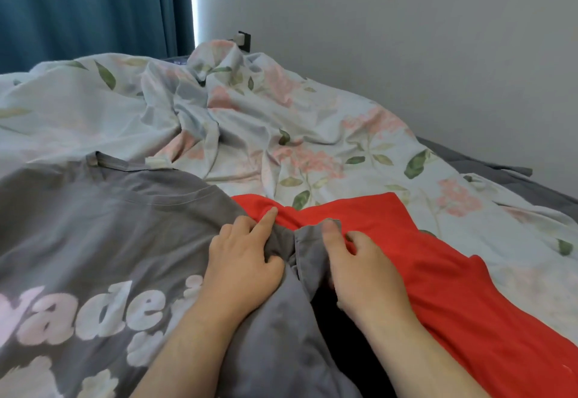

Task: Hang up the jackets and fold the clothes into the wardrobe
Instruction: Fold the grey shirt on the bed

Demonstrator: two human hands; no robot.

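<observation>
A grey T-shirt [93, 241] with pale pink lettering lies spread over the left half of the bed. Its sleeve edge is bunched up in the middle. My left hand [240, 260] grips that bunched grey fabric, with the index finger stretched out onto a red garment [438, 272]. My right hand [366, 272] pinches the grey sleeve edge between thumb and fingers, right beside the left hand. The red garment lies flat to the right, partly under the grey shirt.
A crumpled floral duvet [281, 128] covers the bed behind the clothes. A grey wall runs along the right side, a teal curtain [93, 6] hangs at the back left, and a dark socket [242, 41] sits on the wall behind the duvet.
</observation>
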